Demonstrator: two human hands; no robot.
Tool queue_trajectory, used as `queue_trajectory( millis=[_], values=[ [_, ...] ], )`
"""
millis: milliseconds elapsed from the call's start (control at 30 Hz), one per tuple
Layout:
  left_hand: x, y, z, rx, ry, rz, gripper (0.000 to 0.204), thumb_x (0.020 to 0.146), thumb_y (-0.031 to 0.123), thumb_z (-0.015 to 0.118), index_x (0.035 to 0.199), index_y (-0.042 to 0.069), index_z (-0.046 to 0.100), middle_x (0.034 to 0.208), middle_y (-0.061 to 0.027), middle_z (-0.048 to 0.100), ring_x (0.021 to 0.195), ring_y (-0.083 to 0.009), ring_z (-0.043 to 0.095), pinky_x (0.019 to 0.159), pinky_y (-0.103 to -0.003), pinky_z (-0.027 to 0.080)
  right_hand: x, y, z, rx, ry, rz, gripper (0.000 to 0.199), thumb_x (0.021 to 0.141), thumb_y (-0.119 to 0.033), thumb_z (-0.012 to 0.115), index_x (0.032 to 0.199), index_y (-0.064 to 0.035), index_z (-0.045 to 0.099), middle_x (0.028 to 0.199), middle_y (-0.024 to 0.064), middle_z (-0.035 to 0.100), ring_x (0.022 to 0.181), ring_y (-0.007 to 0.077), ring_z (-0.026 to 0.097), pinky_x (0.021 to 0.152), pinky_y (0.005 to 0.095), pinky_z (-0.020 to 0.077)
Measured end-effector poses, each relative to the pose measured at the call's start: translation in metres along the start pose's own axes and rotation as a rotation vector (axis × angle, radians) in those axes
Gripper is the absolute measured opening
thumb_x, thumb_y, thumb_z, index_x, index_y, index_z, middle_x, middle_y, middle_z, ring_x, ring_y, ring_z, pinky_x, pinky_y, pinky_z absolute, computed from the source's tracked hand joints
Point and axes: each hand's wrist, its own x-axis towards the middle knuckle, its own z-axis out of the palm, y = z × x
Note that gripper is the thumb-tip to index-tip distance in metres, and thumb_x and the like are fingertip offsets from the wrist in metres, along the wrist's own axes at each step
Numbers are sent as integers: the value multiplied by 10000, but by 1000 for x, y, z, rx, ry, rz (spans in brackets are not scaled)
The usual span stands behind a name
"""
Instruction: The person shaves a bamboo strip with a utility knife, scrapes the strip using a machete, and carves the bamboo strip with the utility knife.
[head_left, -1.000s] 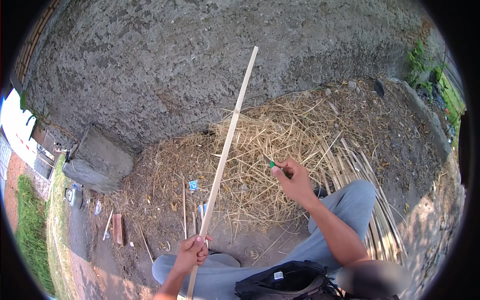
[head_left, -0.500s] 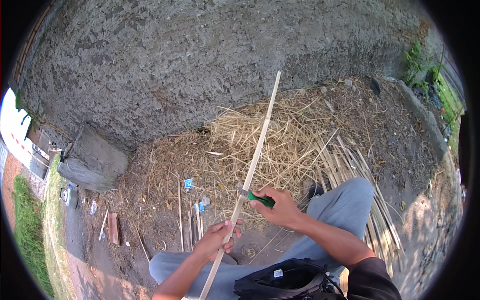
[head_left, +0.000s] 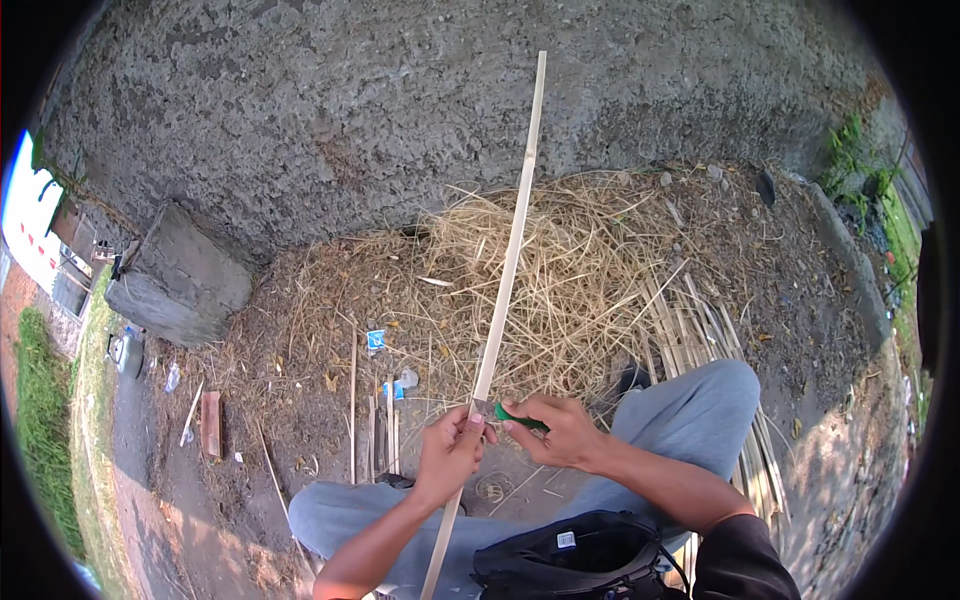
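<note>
A long, pale bamboo strip (head_left: 513,245) slants up from my lap, its far end standing in front of the grey wall. My left hand (head_left: 452,455) is closed around the strip near its lower part. In my right hand (head_left: 558,432) is a knife with a green handle (head_left: 522,418), gripped by closed fingers. Its short grey blade (head_left: 484,407) lies against the strip just beyond my left fingers. Below my hands, my crossed legs in grey-blue trousers (head_left: 690,420) hold a black bag (head_left: 575,562) between them.
A heap of dry straw-like shavings (head_left: 560,290) lies ahead by the rough wall (head_left: 400,110). More bamboo strips (head_left: 690,325) are spread at the right, partly under my knee. A concrete block (head_left: 185,275), a reddish brick-like piece (head_left: 211,425) and blue-white litter (head_left: 375,340) are at the left.
The strip has slid farther away, its far end now higher against the wall. My left hand has moved up close to the blade; the knife has shifted slightly nearer to me.
</note>
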Motion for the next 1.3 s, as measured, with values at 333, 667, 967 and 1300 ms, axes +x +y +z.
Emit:
queue_trajectory(
  millis=[333,667,967,1300],
  values=[
    [-8,1,-3,-229,-12,-78,112,1012,105,422,980,28,498,802,-50,554,516,-17,332,423,-195,252,0,-2,11,-14,-14,-3,142,828,-98,747,894,-1,666,838,149,697,662,276,693,552,329,545],
    [-10,4,1,-160,-1,-103,144,1037,141,427,1064,27,512,750,12,488,521,-16,347,448,-182,313,4,-11,4,-142,-29,0,148,812,-100,761,911,-17,689,753,108,678,572,237,661,479,314,503],
    [-8,4,4,-155,1,-119,152,1037,127,418,1017,34,537,702,13,497,503,-19,357,440,-191,322,3,-8,0,-124,1,-45,150,805,-115,767,920,-47,701,737,86,672,508,235,625,429,317,465],
    [-17,3,10,-38,35,-71,180,1041,126,412,979,24,546,656,6,491,483,-34,391,424,-217,335,0,-9,0,-316,36,-151,207,772,-184,800,951,-113,725,614,0,559,415,168,514,370,310,391]
  ],
)
